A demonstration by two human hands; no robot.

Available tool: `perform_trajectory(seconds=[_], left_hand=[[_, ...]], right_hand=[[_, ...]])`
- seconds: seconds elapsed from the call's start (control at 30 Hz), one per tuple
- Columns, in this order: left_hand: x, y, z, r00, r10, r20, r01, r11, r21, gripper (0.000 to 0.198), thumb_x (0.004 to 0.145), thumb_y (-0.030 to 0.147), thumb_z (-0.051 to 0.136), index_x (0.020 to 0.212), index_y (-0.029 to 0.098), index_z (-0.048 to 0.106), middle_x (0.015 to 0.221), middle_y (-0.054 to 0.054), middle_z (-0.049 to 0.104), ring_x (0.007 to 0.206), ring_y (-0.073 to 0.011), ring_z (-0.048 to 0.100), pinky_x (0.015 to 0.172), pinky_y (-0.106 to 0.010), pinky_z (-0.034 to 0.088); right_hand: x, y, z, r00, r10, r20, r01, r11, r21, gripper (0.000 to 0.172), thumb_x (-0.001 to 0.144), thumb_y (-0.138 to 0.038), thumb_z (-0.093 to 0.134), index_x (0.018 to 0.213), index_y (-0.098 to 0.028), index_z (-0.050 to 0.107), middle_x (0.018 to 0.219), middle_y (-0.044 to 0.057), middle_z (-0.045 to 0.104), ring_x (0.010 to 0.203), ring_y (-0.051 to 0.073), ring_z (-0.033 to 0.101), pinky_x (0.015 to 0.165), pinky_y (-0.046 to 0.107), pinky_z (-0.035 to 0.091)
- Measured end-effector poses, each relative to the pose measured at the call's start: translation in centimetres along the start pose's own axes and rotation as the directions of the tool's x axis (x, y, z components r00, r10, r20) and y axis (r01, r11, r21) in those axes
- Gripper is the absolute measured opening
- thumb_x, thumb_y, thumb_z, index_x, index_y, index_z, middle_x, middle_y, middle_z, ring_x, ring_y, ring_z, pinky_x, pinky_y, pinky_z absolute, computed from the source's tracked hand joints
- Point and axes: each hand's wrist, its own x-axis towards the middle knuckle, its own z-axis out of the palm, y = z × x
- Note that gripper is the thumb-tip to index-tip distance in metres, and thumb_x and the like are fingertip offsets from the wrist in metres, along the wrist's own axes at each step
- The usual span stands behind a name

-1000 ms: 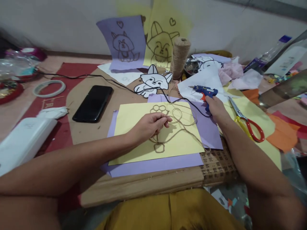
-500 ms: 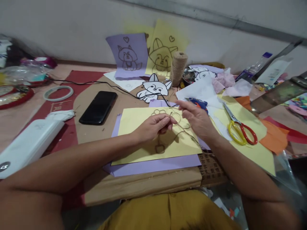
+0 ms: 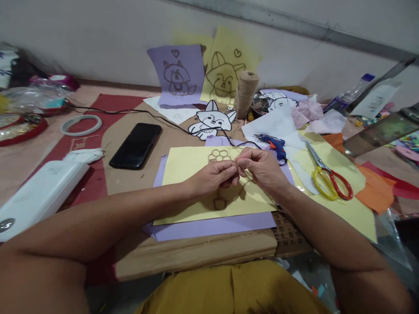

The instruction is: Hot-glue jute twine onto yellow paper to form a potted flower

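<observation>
Above a yellow sheet of paper [image 3: 183, 205], my left hand [image 3: 219, 176] and my right hand [image 3: 262, 168] meet fingertip to fingertip. Both are closed in a pinch on a thin piece of twine [image 3: 244, 191], which trails down to the right over the sheet. The pinched bit itself is hidden by the fingers. On the yellow sheet, a twine outline [image 3: 218, 155] of small rings shows behind my hands, with a small pot-like shape [image 3: 219, 203] below them. A purple sheet [image 3: 212, 229] lies underneath.
A blue glue gun [image 3: 276, 145] and scissors [image 3: 330, 176] lie to the right. A twine spool [image 3: 246, 93] stands behind, near a cut-out paper fox [image 3: 212, 120]. To the left are a phone [image 3: 135, 146], a tape roll [image 3: 81, 125] and a white case [image 3: 42, 196].
My right hand has come down and left to meet the left hand, its fingers now closing on the twine. My left hand has hardly moved.
</observation>
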Motion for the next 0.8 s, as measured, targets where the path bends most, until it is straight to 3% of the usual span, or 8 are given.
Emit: perform_trajectory(seconds=[0.17,0.4,0.5,0.63,0.73,0.8], left_hand=[[0.0,0.1,0.3,0.999,-0.039,0.019,0.040,0.999,-0.027,0.040,0.097,0.054,0.056,0.092,0.015,0.062,0.074,0.000,0.055,0.058,-0.0091,0.036,0.052,-0.023,0.026],[-0.3,0.3,0.8,0.997,-0.078,-0.023,0.076,0.994,-0.075,0.036,0.096,0.049,0.060,0.086,0.014,0.062,0.066,0.000,0.055,0.054,-0.0078,0.036,0.050,-0.020,0.025],[-0.3,0.2,0.8,0.991,-0.119,-0.065,0.111,0.987,-0.116,0.035,0.093,0.049,0.064,0.092,0.014,0.064,0.066,0.000,0.057,0.052,-0.0071,0.034,0.048,-0.019,0.025],[-0.3,0.3,0.5,0.980,-0.146,-0.134,0.127,0.982,-0.141,0.035,0.089,0.049,0.069,0.093,0.014,0.066,0.066,-0.001,0.060,0.049,-0.0058,0.035,0.046,-0.017,0.027],[-0.6,1.0,0.0,0.973,-0.135,-0.186,0.112,0.986,-0.127,0.036,0.087,0.048,0.072,0.095,0.014,0.068,0.066,0.000,0.059,0.048,-0.0054,0.036,0.045,-0.017,0.028],[-1.1,2.0,-0.3,0.974,-0.112,-0.196,0.090,0.989,-0.117,0.035,0.087,0.048,0.073,0.096,0.014,0.069,0.065,0.000,0.058,0.048,-0.0049,0.037,0.045,-0.017,0.029]], right_hand=[[0.2,0.3,-0.3,0.999,-0.013,-0.033,0.011,0.999,-0.052,0.037,0.072,-0.044,0.087,0.063,-0.020,0.062,0.060,-0.004,0.058,0.052,0.010,0.056,0.054,0.026,0.047],[0.1,0.4,-0.4,0.999,-0.031,-0.037,0.028,0.997,-0.071,0.034,0.075,-0.047,0.084,0.066,-0.020,0.064,0.068,-0.002,0.060,0.059,0.011,0.056,0.059,0.027,0.046],[0.2,0.5,-0.6,0.998,-0.015,-0.061,0.007,0.990,-0.141,0.030,0.081,-0.050,0.079,0.084,-0.021,0.074,0.077,-0.002,0.063,0.065,0.010,0.055,0.067,0.026,0.047],[0.0,0.6,-1.8,0.998,-0.010,-0.064,-0.004,0.979,-0.202,0.050,0.092,-0.060,0.061,0.127,-0.026,0.069,0.108,0.003,0.066,0.079,0.011,0.056,0.078,0.028,0.049],[-1.0,0.5,-2.8,1.000,0.002,-0.011,-0.007,0.905,-0.425,0.055,0.100,-0.063,0.043,0.129,-0.023,0.067,0.116,0.007,0.066,0.092,0.016,0.060,0.087,0.034,0.049],[-2.2,0.1,-3.2,0.994,-0.002,0.106,0.066,0.794,-0.604,0.055,0.102,-0.061,0.040,0.131,-0.021,0.065,0.123,0.011,0.065,0.107,0.021,0.059,0.098,0.040,0.046]])
